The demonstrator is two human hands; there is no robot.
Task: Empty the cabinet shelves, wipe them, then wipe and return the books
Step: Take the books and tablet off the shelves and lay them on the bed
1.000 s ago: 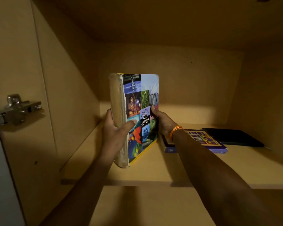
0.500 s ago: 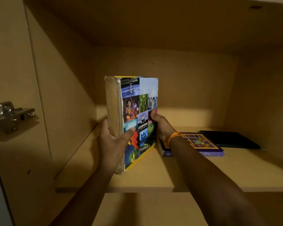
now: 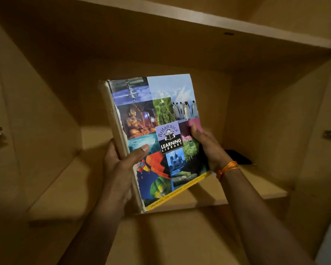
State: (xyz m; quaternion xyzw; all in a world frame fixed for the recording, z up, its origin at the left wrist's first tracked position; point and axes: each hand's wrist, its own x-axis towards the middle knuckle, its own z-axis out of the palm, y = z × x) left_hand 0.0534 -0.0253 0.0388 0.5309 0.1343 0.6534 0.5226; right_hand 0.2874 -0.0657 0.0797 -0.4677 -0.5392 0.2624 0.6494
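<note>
— Cabinet (image 3: 46, 104) fills the frame, its doors out of view; which step is this?

— Emptying or returning, I cannot tell which from this alone. The shelf (image 3: 246, 194) across the lower middle has a bare front edge, and one dark flat thing (image 3: 239, 156) lies at its back right, half hidden.

— And the book (image 3: 157, 138)?

— At the centre of the frame, held in the air in front of the shelf, cover towards the camera, top tilted a little to the upper right. Its bottom corner hangs near the shelf's front edge; whether it touches, I cannot tell.

— How does the grip stand?

— Both hands hold it. The left hand (image 3: 118, 173) wraps the spine side at lower left, thumb lying across the cover. The right hand (image 3: 206, 148) clasps the opposite edge, thumb on the cover, an orange thread (image 3: 228, 168) at the wrist.

— So the next move?

— If it is coming out, it needs a clear path back and down. If it is going in, it must be stood upright against the left wall.
</note>
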